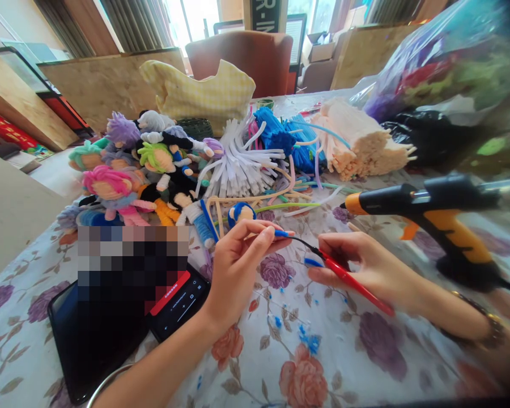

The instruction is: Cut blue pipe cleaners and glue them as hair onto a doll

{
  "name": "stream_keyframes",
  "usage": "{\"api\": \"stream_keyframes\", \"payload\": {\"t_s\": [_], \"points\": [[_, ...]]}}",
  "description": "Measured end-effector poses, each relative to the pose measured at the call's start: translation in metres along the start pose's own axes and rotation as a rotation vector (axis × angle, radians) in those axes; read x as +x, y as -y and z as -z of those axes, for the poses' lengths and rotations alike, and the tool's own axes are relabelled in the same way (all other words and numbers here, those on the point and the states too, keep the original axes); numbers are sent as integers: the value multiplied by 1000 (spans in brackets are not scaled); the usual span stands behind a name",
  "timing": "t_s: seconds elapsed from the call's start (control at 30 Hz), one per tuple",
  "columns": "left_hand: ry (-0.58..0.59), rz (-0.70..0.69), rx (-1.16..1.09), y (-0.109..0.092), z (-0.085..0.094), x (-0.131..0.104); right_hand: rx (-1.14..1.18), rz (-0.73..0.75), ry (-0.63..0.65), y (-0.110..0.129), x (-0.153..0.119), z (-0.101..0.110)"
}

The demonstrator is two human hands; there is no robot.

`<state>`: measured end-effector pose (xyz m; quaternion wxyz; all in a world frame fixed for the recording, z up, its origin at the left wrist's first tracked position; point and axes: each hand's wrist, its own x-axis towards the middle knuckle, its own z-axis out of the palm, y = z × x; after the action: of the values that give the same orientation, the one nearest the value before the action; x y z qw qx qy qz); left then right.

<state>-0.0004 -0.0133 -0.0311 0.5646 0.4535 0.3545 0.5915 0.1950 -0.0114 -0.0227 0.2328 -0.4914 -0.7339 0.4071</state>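
Observation:
My left hand (244,260) pinches a short blue pipe cleaner piece (281,233) between thumb and fingertips. In my right hand (357,258) is a red-handled tool (352,280) with a slim dark front end, whose tip meets the blue piece. Whether it is scissors or pliers I cannot make out. Beside my right fingers shows a small blue and white piece (313,261); its contact with the hand is unclear. Just behind my left hand lies a doll head with blue hair (241,213). Blue fluff trimmings (309,340) are scattered on the flowered tablecloth (263,374) below.
Pipe cleaner dolls (110,187) are heaped at back left. Bundles of white (246,164), blue (276,133) and peach pipe cleaners (361,141) stand behind. A black and orange glue gun (442,221) stands right, near a plastic bag (442,68). Two phones (97,340) lie left.

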Motion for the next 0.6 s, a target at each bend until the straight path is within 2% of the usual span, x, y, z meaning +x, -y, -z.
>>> {"api": "stream_keyframes", "payload": {"t_s": [0.6], "points": [[-9,13,0,-1,0,-1,40,-9,-17,3,-1,0]]}}
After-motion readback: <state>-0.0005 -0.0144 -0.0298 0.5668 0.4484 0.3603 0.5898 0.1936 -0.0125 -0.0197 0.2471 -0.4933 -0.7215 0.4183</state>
